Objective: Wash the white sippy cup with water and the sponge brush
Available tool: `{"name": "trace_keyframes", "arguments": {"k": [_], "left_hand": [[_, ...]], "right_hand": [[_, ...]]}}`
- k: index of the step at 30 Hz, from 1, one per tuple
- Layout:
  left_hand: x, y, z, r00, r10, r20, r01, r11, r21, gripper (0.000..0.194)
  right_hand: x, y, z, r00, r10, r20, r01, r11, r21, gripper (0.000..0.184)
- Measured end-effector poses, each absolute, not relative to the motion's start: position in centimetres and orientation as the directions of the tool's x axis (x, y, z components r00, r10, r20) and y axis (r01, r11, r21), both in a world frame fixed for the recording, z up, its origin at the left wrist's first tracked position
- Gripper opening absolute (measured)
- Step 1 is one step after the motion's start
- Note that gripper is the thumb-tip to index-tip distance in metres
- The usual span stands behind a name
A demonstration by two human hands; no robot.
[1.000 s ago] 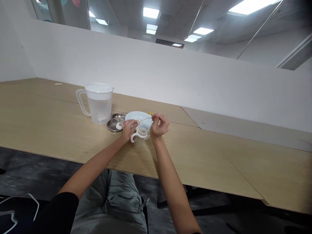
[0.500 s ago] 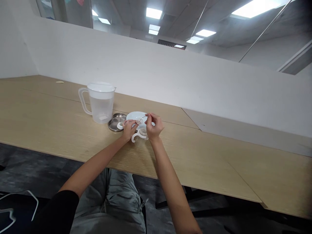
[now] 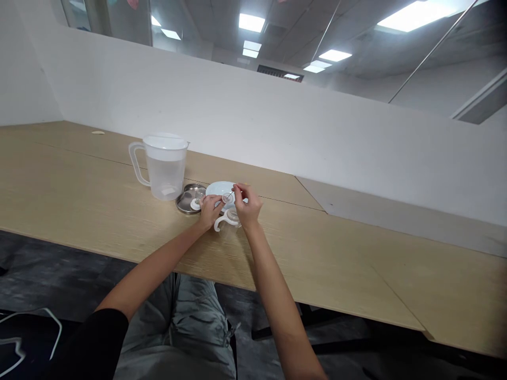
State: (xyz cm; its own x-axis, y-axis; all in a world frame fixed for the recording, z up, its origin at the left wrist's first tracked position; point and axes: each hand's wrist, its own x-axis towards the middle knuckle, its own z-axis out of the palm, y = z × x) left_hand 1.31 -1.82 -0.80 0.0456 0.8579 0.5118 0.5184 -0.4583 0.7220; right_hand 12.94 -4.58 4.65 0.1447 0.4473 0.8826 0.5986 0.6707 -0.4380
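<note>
– So, which step is in hand?

– I'd judge it's using a thin dark tool [image 3: 230,195] on a small clear piece [image 3: 227,198]. My left hand [image 3: 209,212] pinches that piece at its fingertips; my right hand [image 3: 248,207] grips the tool.

– And the next move?

– Probably calls for a steady left hand. The white-handled bottle [image 3: 227,217] sits between my hands, nearer me.

– Any writing?

– None I can read; the pale patch [image 3: 169,190] on the pitcher [image 3: 164,168], left of my left hand, is too blurred.

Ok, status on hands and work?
Left hand: holding small clear piece. Right hand: pinching thin rod, angled toward piece. White-handled bottle close below hands.
</note>
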Motion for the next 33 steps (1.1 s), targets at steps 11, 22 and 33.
{"name": "trace_keyframes", "arguments": {"k": [11, 22, 33], "left_hand": [[1.3, -1.8, -0.7, 0.04, 0.869, 0.493, 0.519, -0.44, 0.733, 0.02], [1.2, -1.7, -0.8, 0.049, 0.868, 0.494, 0.527, -0.442, 0.726, 0.019], [0.8, -1.9, -0.6, 0.057, 0.827, 0.559, 0.487, -0.512, 0.708, 0.024]], "right_hand": [[12.9, -4.9, 5.3, 0.06, 0.527, 0.848, 0.575, 0.676, -0.46, 0.026], [12.9, -4.6, 5.1, 0.018, 0.628, 0.778, 0.456, 0.687, -0.565, 0.027], [13.7, -3.8, 5.0, -0.084, 0.729, 0.679, 0.333, 0.663, -0.671, 0.017]]}}
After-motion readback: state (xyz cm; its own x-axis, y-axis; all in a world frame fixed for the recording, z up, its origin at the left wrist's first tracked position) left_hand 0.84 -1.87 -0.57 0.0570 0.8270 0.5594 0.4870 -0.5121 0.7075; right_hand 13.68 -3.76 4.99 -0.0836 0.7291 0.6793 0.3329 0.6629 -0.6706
